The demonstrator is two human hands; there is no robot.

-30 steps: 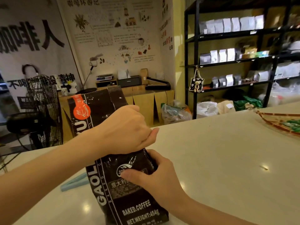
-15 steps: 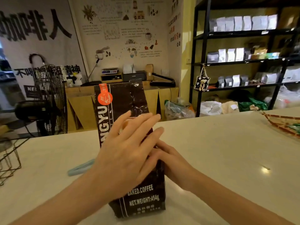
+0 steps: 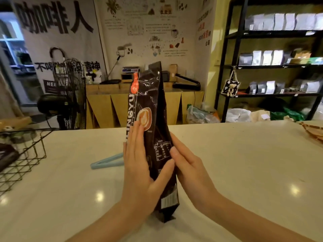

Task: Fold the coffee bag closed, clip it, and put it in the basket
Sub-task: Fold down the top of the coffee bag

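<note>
A tall dark coffee bag (image 3: 153,105) with an orange logo stands upright on the white counter (image 3: 244,163), its narrow side turned toward me and its top unfolded. My left hand (image 3: 141,165) lies flat against the bag's left face, fingers straight. My right hand (image 3: 187,163) presses flat on its right face, so the bag is squeezed between both palms. A light blue clip (image 3: 106,162) lies on the counter just left of the bag, partly behind my left hand. A black wire basket (image 3: 26,154) sits at the counter's left edge.
A woven tray (image 3: 312,130) rests at the counter's far right edge. Beyond the counter stand a black fan (image 3: 70,95), a wooden bench with equipment (image 3: 139,100) and black shelves of bags (image 3: 272,58). The basket holds a dark packet.
The bag has been turned so its narrow side faces me. My left hand went from gripping the bag's neck to lying flat on its left face; my right hand slid to the right face.
</note>
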